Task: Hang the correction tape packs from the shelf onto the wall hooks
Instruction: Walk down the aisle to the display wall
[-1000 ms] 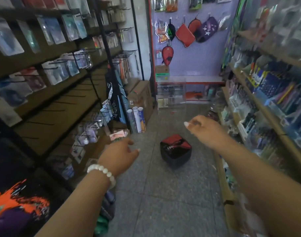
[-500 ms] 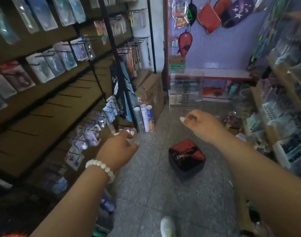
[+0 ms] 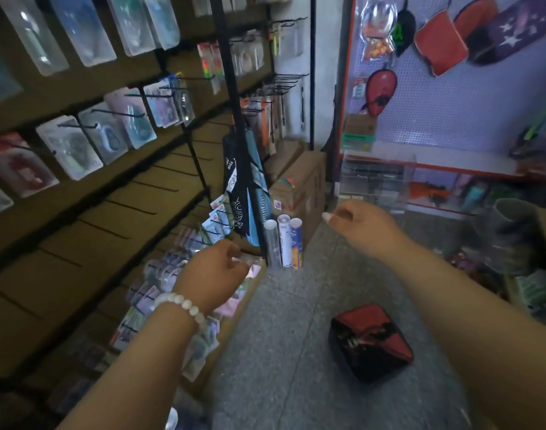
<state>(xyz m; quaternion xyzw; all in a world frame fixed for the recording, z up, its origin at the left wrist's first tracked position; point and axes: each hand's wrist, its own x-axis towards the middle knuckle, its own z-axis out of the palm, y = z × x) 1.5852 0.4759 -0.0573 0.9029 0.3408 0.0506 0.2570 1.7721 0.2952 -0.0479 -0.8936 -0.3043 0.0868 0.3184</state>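
Left hand [image 3: 214,268] lowered onto packs [image 3: 172,274] (blurred), three tubes [image 3: 284,243], right hand [image 3: 358,225] raised

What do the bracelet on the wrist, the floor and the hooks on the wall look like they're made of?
The bracelet looks like round, milky white beads, maybe stone or glass; they have a soft shine. The floor looks like speckled grey stone tiles with thin joints, matte. The wall hooks look like thin black wire, probably coated metal.

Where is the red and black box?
The red and black box sits on the grey floor, low in the head view, under the right forearm and below the three upright tubes.
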